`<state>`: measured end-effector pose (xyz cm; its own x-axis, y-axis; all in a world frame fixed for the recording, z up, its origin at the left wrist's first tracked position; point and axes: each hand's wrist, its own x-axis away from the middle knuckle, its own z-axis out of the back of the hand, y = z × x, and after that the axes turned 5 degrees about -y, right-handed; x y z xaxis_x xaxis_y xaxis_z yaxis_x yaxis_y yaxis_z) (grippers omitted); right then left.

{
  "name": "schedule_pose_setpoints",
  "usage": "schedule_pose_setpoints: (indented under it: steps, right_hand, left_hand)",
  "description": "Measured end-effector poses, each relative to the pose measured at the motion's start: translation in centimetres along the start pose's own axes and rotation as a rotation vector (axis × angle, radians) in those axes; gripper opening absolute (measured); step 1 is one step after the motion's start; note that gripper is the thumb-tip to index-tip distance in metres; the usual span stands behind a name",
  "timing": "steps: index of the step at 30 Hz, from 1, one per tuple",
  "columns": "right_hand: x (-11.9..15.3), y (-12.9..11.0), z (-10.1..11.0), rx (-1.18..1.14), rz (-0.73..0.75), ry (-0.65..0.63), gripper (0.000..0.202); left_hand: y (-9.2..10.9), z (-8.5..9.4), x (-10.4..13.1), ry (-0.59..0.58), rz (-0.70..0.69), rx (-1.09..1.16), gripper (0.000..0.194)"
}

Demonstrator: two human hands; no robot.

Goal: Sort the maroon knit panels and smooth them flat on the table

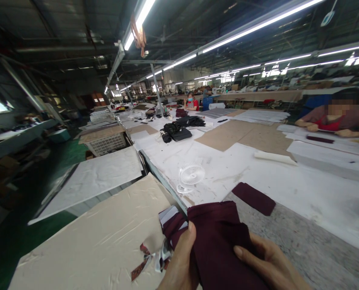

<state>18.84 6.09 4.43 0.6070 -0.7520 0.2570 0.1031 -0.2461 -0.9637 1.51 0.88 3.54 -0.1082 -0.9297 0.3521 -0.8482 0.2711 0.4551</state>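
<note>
Left grip (181,259) and right grip (268,259) clamp dark maroon cloth (217,235) (visibly layered).

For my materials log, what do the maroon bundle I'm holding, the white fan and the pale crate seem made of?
The maroon bundle: probably fabric, matte, lying in soft folded layers; fibre unclear. The white fan: likely smooth plastic, judging by its fine, even ribs. The pale crate: seemingly rigid plastic, from its regular openings; finish too distant to tell.
</note>
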Motion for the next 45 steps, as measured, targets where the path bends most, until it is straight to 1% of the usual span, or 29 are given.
schedule_pose_setpoints:
  steps: [3,10,16,19,21,23,26,29,34,39,42,45]
  right_hand:
    - [0.1,0.1,0.0,0.011,-0.001,0.003,0.044]
    - [0.2,-0.5,0.1,0.015,-0.007,-0.022,0.037]
    - [0.3,-0.7,0.5,0.005,0.003,-0.055,0.035]
    - [0.1,-0.7,0.4,-0.009,0.025,-0.054,0.033]
    - [0.0,-0.6,0.1,-0.032,0.037,-0.039,0.033]
    - [-0.1,-0.5,-0.3,-0.062,0.034,0.004,0.035]
    - [-0.4,-0.2,-0.7,-0.111,0.012,0.081,0.040]
    - [-0.7,0.1,-1.3,-0.186,0.003,0.148,0.044]
    - [-0.8,0.3,-2.1,-0.323,0.005,0.256,0.042]
    - [-0.8,0.2,-2.3,-0.320,-0.023,0.255,0.046]
    - [-0.9,0.5,-2.4,-0.317,-0.003,0.276,0.044]
    - [-1.1,0.9,-2.2,-0.295,0.016,0.291,0.042]
  left_hand:
    - [0.6,-0.2,-0.2,-0.099,0.116,0.060,0.054]
    - [1.2,-0.8,-0.4,-0.167,0.063,0.087,0.054]
    - [1.5,-0.5,-0.5,-0.171,0.025,0.078,0.054]
    - [1.5,-0.4,-0.5,-0.193,0.027,0.085,0.055]
    - [1.3,-0.4,-0.5,-0.216,0.064,0.083,0.057]
    - [1.1,-0.5,-0.5,-0.238,0.091,0.082,0.060]
    - [0.9,-0.5,-0.4,-0.254,0.061,0.093,0.063]
    - [0.9,-0.4,-0.4,-0.256,0.030,0.102,0.065]
    - [0.6,-0.1,-0.3,-0.245,-0.059,0.106,0.061]
    - [-0.2,0.9,-0.3,-0.206,-0.085,0.026,0.053]
    - [-0.4,1.1,-0.2,-0.161,-0.149,-0.055,0.046]
    - [-0.4,0.7,-0.1,-0.135,-0.195,-0.121,0.052]
